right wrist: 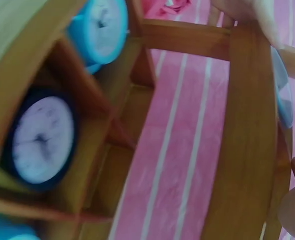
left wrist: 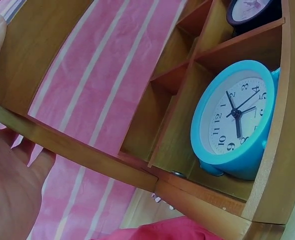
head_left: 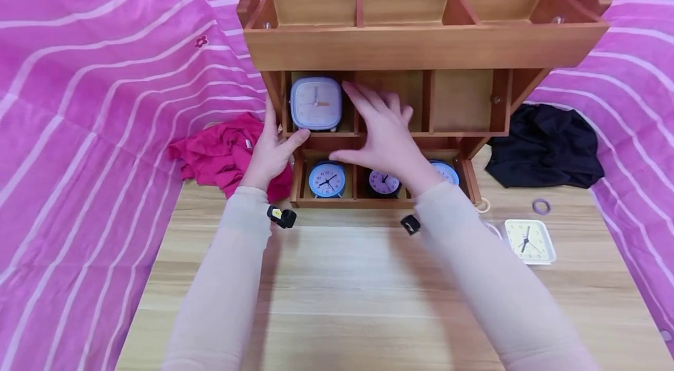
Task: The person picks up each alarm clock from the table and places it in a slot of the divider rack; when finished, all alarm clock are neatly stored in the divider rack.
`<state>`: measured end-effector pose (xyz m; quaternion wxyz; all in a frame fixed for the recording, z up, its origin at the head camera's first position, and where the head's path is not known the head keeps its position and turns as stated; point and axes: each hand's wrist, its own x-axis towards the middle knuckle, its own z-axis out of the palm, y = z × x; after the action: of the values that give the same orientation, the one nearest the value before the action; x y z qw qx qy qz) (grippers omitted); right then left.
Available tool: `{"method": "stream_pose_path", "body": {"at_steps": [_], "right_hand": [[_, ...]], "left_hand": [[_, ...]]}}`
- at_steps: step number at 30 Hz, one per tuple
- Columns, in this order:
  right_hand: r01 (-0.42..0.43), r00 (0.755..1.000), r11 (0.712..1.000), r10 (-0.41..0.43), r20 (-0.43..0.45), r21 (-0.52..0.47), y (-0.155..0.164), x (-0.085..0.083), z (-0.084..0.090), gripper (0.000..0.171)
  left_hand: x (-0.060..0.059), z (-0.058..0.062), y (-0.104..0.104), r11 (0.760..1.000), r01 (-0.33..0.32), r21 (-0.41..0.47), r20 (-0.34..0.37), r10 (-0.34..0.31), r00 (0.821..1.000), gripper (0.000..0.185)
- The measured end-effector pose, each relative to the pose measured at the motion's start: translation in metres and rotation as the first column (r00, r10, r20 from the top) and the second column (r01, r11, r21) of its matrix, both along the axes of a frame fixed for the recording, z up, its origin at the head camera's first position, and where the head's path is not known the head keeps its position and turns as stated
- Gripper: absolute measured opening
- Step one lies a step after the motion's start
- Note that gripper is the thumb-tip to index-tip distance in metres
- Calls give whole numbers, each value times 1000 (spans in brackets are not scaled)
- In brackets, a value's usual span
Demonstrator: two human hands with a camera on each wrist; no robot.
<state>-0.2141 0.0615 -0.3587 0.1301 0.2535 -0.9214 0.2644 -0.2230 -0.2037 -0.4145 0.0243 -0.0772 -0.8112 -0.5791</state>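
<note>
A square pale lavender alarm clock (head_left: 316, 103) stands upright in the left compartment of the middle tier of a wooden shelf (head_left: 421, 48). My left hand (head_left: 271, 154) holds the shelf's left side, fingers outside the panel and thumb in front, its tip by the clock's lower left corner. To the clock's right, my right hand (head_left: 387, 134) is spread, fingertips close to the clock's edge and thumb stretched below it. Only a pale rim of this clock (right wrist: 281, 90) shows in the right wrist view, between the shelf and my right fingers.
Round clocks fill the bottom tier: a blue one (head_left: 326, 179), a dark-rimmed one (head_left: 384, 182) and another blue one (head_left: 446, 172). Rightward on the table lie a white square clock (head_left: 529, 241), a purple ring (head_left: 541, 206) and black cloth (head_left: 544, 146). Red cloth (head_left: 226, 151) lies left.
</note>
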Motion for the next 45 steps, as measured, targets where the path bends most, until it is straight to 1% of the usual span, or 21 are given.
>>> {"method": "stream_pose_path", "body": {"at_steps": [3,7,10,13,15,16,17,19,20,22,25,27,29,33,36,39,40,43,45], "right_hand": [[-41,999,999,41,-9,-9,19,13,-10,126],[-69,997,994,65,-46,-82,42,33,-23,128],[-55,996,989,45,-77,-135,60,48,-31,129],[-21,997,984,8,-71,-177,81,67,-43,130],[15,999,981,-24,-44,-194,96,82,-55,130],[34,999,980,-40,-27,-197,104,89,-62,130],[55,998,979,-55,3,-197,111,96,-69,130],[99,994,977,-88,66,-189,124,109,-83,129],[118,990,977,-103,91,-179,130,115,-89,128],[152,982,975,-130,137,-164,141,126,-101,127],[189,973,972,-166,160,-140,155,140,-116,125],[211,968,970,-190,167,-124,164,148,-125,126],[231,964,966,-212,164,-112,173,154,-134,126],[274,951,959,-261,165,-66,189,162,-147,120],[301,941,953,-293,170,-25,198,166,-154,118],[313,935,950,-310,171,8,208,168,-156,116],[313,935,950,-311,170,17,211,169,-157,115],[302,935,952,-307,179,55,222,169,-156,110],[287,935,955,-297,192,78,227,169,-157,109]], "left_hand": [[0,1,2,1000,-1,0,10,1,1000,107],[0,2,4,1000,4,-4,18,-4,1000,107],[0,2,6,1000,4,-12,14,-4,1000,106],[0,2,11,1000,3,-13,30,-3,1000,106],[-1,3,15,1000,8,-12,45,-7,999,107],[-2,3,16,1000,9,-25,50,-8,999,107],[-2,3,18,999,12,-30,54,-10,999,108],[-3,3,20,999,16,-34,51,-15,999,108],[-4,2,20,999,11,-52,50,-8,999,108],[-4,2,19,999,7,-54,46,-4,999,107],[-5,1,16,997,-2,-73,21,4,1000,109],[-5,2,13,998,1,-64,-6,-2,1000,109],[-6,1,10,997,0,-71,-30,-2,1000,111],[-6,1,6,995,-15,-99,-36,12,999,112],[-5,2,4,994,-21,-110,-32,18,999,111],[-3,3,3,994,-21,-105,-30,18,999,111],[-2,5,3,995,-18,-100,-26,16,1000,110],[7,17,7,994,-18,-105,-12,16,1000,107],[11,22,10,994,-16,-106,-7,16,1000,106]]}}
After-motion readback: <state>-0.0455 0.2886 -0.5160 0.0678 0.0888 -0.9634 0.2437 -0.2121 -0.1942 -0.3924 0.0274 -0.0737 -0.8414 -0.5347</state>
